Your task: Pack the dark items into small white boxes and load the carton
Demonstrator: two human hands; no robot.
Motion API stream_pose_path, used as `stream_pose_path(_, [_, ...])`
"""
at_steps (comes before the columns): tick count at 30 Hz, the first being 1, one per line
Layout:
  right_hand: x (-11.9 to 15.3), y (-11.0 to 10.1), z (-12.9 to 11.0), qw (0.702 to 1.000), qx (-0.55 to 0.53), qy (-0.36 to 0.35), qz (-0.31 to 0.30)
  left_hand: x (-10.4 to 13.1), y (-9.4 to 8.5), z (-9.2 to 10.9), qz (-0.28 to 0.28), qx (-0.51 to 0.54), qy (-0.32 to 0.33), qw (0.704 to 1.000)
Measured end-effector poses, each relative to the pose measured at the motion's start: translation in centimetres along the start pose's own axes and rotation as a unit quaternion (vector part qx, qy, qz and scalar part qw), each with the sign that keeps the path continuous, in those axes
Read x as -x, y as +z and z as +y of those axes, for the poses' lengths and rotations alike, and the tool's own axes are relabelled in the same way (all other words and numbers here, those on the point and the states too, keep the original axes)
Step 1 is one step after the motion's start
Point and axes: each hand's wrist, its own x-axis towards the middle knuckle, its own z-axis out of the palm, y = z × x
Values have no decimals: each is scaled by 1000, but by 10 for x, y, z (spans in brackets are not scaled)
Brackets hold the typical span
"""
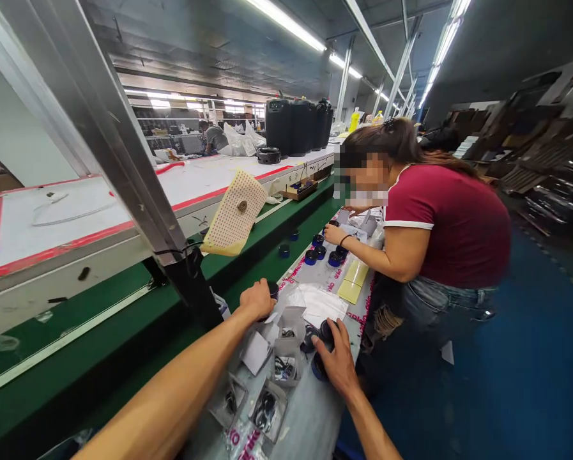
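While two hands point(298, 332) grip: four open boxes point(286, 367), two dark caps point(325, 330).

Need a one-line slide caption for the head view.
Left hand rests on a dark round part, right hand on black round parts, beside open small boxes; a co-worker bends over the bench.

Two hands of the wearer over the counter point(310, 409): left hand point(257, 299), right hand point(336, 364). Four open white boxes with black parts near them point(286, 367), point(290, 321), point(267, 409), point(231, 396); roughly seven small blue caps farther along, the nearest cluster at point(320, 252). One co-worker in a red shirt point(453, 223), one yellow perforated sheet point(236, 214), three tall black cylinders point(298, 126).
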Motion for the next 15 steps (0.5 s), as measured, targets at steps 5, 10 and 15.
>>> stream_pose_path(5, [5,1,3,1000,-14,-13,15,-28,5,0,-76,-24,-4,997])
stream_pose_path(10, [14,3,1,999,-24,-10,25,-43,12,-5,-84,15,2,996])
stream_pose_path(15, [14,0,5,999,-20,-12,33,-45,47,-15,-149,68,-12,986])
